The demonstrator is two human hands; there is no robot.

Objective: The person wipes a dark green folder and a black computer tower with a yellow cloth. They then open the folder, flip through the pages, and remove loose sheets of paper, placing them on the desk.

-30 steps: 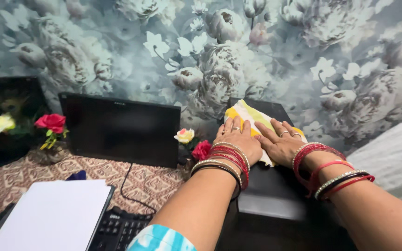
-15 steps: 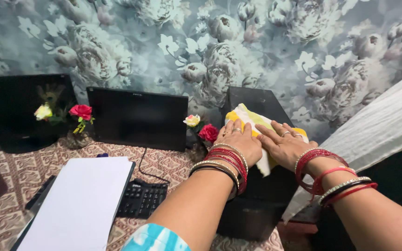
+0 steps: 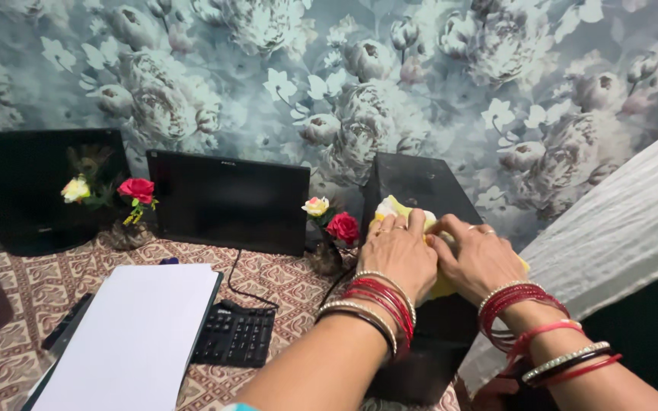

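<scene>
Cloth under both hands atop computer tower.

grey-blue floral wallpaper; black monitor; glossy black computer case; yellow and white cloth; red and cream roses; brown and cream patterned tablecloth; white paper; black keyboard; red, silver and black bangles.

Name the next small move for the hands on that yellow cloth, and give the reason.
Probably push the yellow cloth forward, toward the wall. Both the left hand and the right hand press flat on it near the front of the black computer case, and the top behind the cloth lies bare and not yet covered by it.
</scene>
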